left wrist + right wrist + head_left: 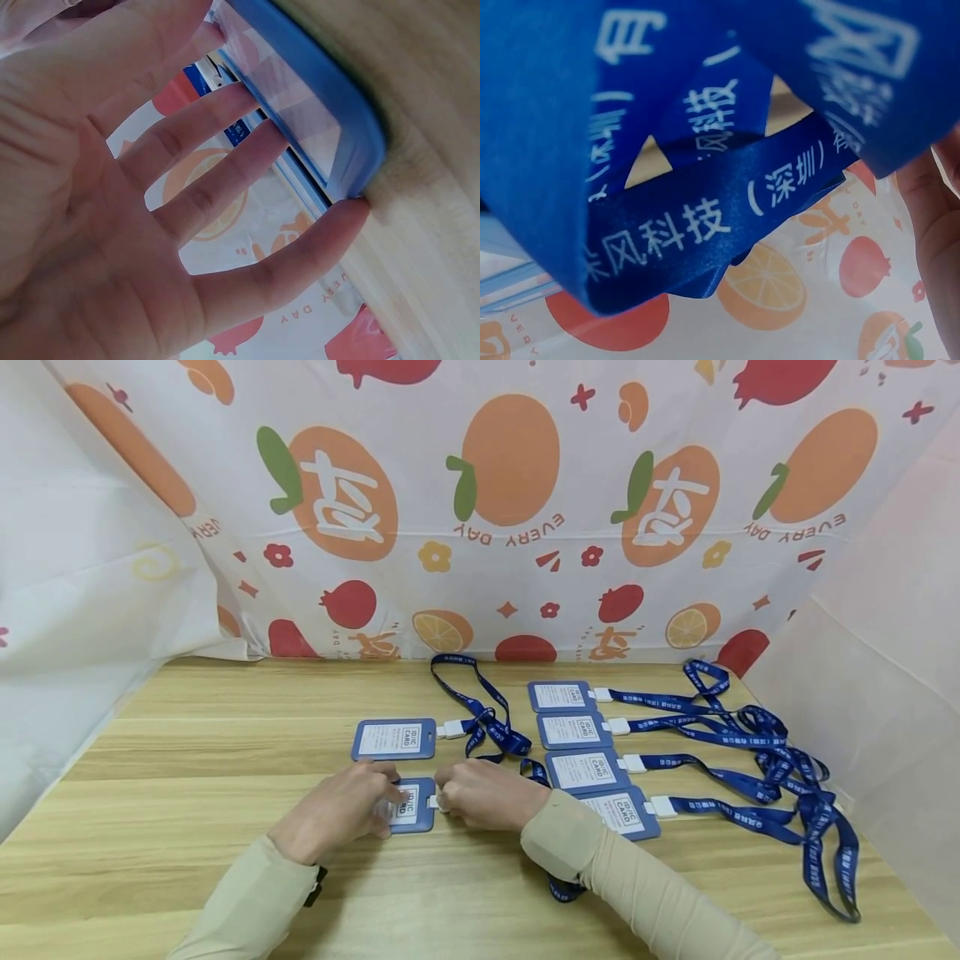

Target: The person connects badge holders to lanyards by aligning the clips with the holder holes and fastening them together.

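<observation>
My left hand (341, 806) grips a blue card holder (424, 820) lying on the table, its fingers and thumb along the edges. In the left wrist view, fingertips (352, 214) touch the blue frame (360, 131) of the holder. My right hand (487, 793) pinches the white clip (434, 802) at the holder's slotted end; its fingertips are partly hidden. A blue lanyard (564, 890) hangs under the right wrist, and its printed strap (675, 225) fills much of the right wrist view. Another card holder (394, 739) with its own lanyard (487, 714) lies just beyond both hands.
Several card holders (561, 696) are lined up in a column at the right, the nearest partly behind the right wrist. Their lanyards (825, 827) stretch rightward in a tangle. A fruit-printed curtain (510, 585) rises behind the wooden table (187, 760).
</observation>
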A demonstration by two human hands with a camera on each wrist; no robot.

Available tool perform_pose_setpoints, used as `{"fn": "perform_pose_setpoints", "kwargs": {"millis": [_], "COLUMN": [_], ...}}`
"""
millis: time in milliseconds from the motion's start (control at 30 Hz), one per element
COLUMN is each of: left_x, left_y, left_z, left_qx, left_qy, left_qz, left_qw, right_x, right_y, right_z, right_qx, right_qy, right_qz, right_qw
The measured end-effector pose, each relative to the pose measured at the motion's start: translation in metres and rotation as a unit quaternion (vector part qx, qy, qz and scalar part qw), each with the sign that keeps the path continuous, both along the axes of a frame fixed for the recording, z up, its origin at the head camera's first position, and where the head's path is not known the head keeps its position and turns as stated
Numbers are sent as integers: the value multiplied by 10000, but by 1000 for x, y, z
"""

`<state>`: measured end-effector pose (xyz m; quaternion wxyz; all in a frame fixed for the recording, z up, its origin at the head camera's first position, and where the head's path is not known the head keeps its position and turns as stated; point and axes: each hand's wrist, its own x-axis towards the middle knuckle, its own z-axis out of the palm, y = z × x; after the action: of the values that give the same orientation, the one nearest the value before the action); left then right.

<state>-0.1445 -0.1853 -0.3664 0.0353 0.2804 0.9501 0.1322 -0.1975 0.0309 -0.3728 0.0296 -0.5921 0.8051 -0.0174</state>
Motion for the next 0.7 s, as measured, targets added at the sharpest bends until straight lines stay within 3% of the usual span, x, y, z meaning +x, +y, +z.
{"fn": "perform_pose_setpoints", "kwargs": {"millis": [700], "left_x": [-2], "left_y": [1], "left_z": [0], "left_qx": [59], "left_qy": [42], "left_qz": [-126], "left_qw": [9999], "right_x": [-1], "right_y": [0], "right_z": [-2], "right_qx": [25], "right_qy": [69], "right_qz": [62], "right_qw": [10000]}}
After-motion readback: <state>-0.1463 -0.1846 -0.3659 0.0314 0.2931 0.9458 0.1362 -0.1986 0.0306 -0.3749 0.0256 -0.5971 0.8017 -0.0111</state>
